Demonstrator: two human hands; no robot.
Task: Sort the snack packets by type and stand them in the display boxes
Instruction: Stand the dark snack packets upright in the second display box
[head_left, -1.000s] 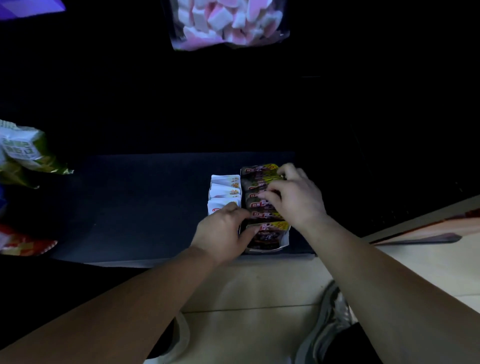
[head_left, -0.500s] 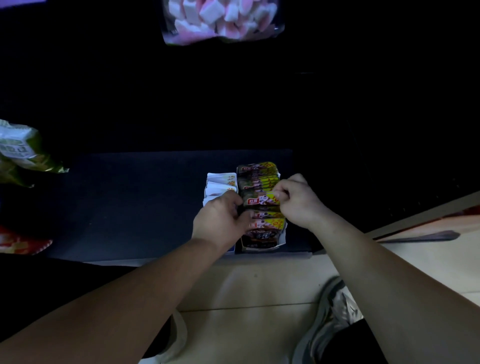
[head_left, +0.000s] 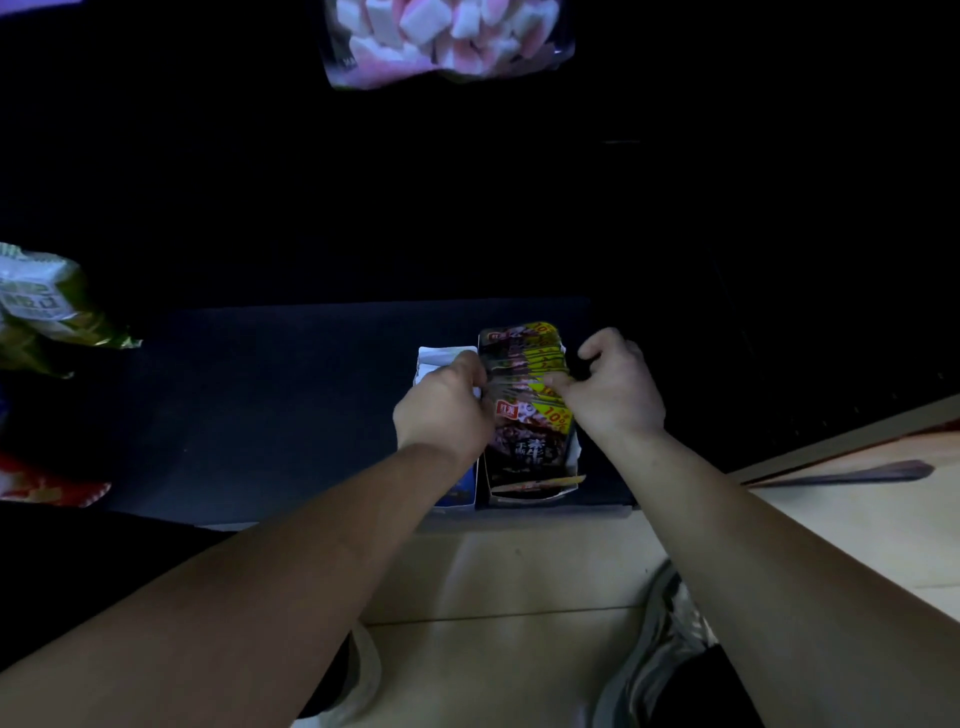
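Note:
A row of dark snack packets (head_left: 527, 436) with yellow corner labels stands in a display box (head_left: 535, 496) near the shelf's front edge. My left hand (head_left: 447, 410) grips the left side of the packets in the middle of the row. My right hand (head_left: 613, 389) pinches their right side, fingers curled. The front packet leans toward me and shows its whole face. To the left, white packets (head_left: 436, 358) stand in a second box (head_left: 462, 488), mostly hidden behind my left hand.
A clear bag of pink and white marshmallows (head_left: 447, 36) hangs above. A green-and-white bag (head_left: 41, 312) and a red packet (head_left: 47, 486) sit at the left edge. The dark shelf (head_left: 260, 405) stretches left of the boxes. Tiled floor and my shoes lie below.
Both hands have slid further back along the dark packets and now squeeze them from each side. The front packets have tipped toward me, showing the front one's face.

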